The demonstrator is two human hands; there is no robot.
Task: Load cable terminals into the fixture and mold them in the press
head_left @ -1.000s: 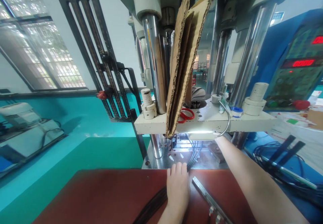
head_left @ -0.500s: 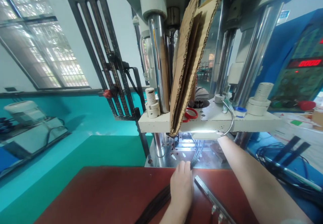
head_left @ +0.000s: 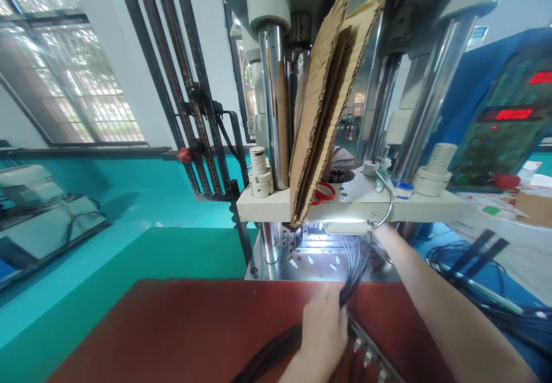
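Observation:
My left hand rests on the red-brown table with its fingers closed around a bundle of thin black cables. The cables run from under the hand up toward the lit opening of the press machine. My right forearm reaches forward to the right of them. My right hand is mostly hidden under the machine's white platen, close to the cable ends; its fingers do not show. A metal strip with small connectors lies just right of my left hand.
Folded cardboard stands upright against the machine columns, red scissors beside it on the platen. A control panel with red digits is at right, black cables below it. A black slotted frame stands at left.
My left hand has shifted right and lifted the cable bundle, which now arcs up to the right. My right hand has stayed under the platen. The view has moved slightly.

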